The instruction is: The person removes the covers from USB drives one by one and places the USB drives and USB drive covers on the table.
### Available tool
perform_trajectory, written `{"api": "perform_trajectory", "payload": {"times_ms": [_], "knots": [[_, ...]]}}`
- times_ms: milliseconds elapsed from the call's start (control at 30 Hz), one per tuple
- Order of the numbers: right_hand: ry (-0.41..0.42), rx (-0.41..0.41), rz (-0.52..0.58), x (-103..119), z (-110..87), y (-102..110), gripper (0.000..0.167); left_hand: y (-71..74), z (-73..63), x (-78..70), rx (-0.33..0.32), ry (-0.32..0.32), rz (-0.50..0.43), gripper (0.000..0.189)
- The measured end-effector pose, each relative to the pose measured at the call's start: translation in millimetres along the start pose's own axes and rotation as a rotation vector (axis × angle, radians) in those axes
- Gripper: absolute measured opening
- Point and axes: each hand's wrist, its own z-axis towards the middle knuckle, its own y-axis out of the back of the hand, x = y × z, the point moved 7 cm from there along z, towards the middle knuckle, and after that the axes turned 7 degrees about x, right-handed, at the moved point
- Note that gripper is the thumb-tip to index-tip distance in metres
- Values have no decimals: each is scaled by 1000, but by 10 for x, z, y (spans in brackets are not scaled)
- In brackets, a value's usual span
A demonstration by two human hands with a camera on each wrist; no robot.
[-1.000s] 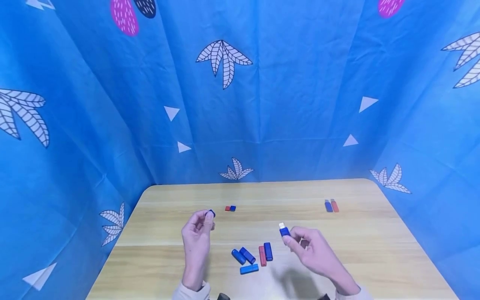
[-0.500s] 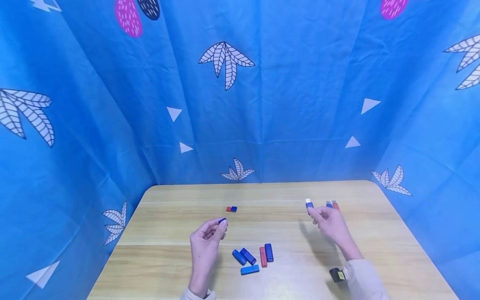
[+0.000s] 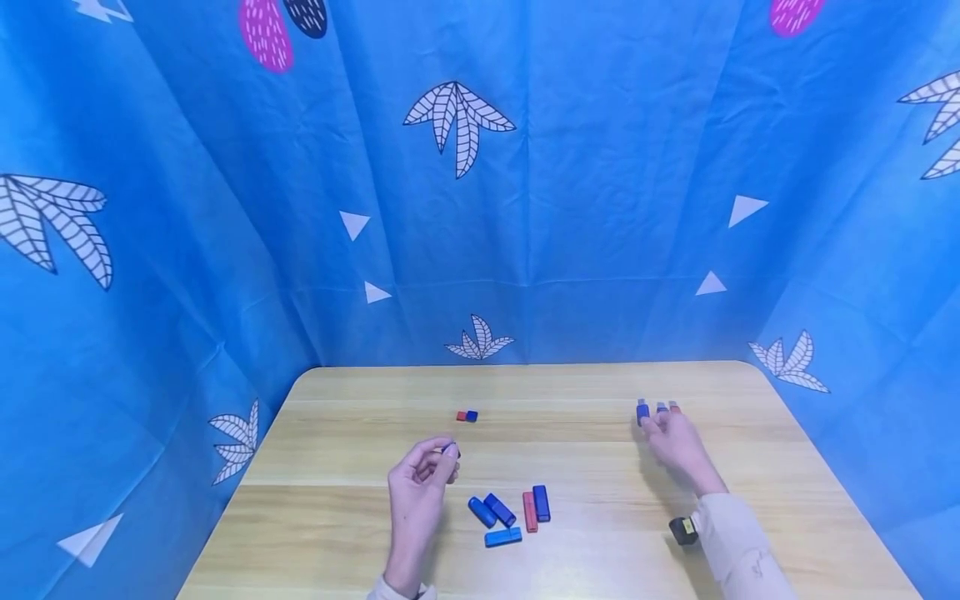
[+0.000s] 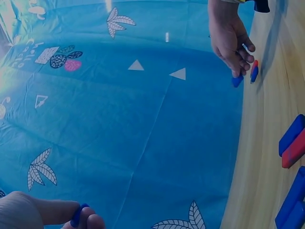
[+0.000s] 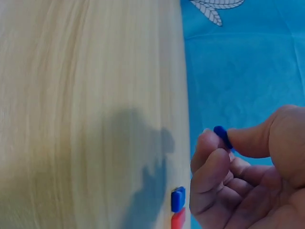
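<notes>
My right hand (image 3: 678, 446) is at the far right of the table, pinching a blue USB stick (image 3: 642, 413) between thumb and fingertips. Its bare metal plug points away from me. Just right of it lie an uncapped blue USB stick (image 3: 662, 407) and an uncapped red USB stick (image 3: 674, 407), partly hidden by the hand in the head view. Left of centre, my left hand (image 3: 420, 492) pinches a small blue cap (image 4: 76, 215) above the table; fingers cover most of it. Behind that hand, a red cap (image 3: 461, 416) and a blue cap (image 3: 472, 416) lie side by side.
Several capped USB sticks lie mid-table: dark blue ones (image 3: 542, 503), a red one (image 3: 530, 512) and a lighter blue one (image 3: 503, 537). A patterned blue curtain (image 3: 600, 208) surrounds the wooden table (image 3: 337, 433). A black device (image 3: 683, 531) sits at the right wrist.
My right hand has carried the blue USB stick right and away from me, to beside the two uncapped ones. My left hand has shifted slightly right, keeping the cap.
</notes>
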Motion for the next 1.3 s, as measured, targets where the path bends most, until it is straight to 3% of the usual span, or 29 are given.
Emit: {"api": "perform_trajectory", "payload": {"times_ms": [200, 500, 667, 1067, 1300], "knots": [[-77, 27, 13, -104, 49, -19, 31, -34, -16, 7, 13, 2, 0, 19], [-86, 20, -53, -202, 129, 1, 34, -81, -30, 27, 44, 9, -17, 22], [-117, 24, -28, -296, 128, 4, 37, -102, -40, 55, 61, 15, -14, 23], [-150, -29, -153, -380, 213, 120, 45, -107, -29, 113, 73, 35, -9, 21], [-185, -46, -132, -410, 231, 144, 48, -117, -17, 122, 85, 26, -27, 22]]}}
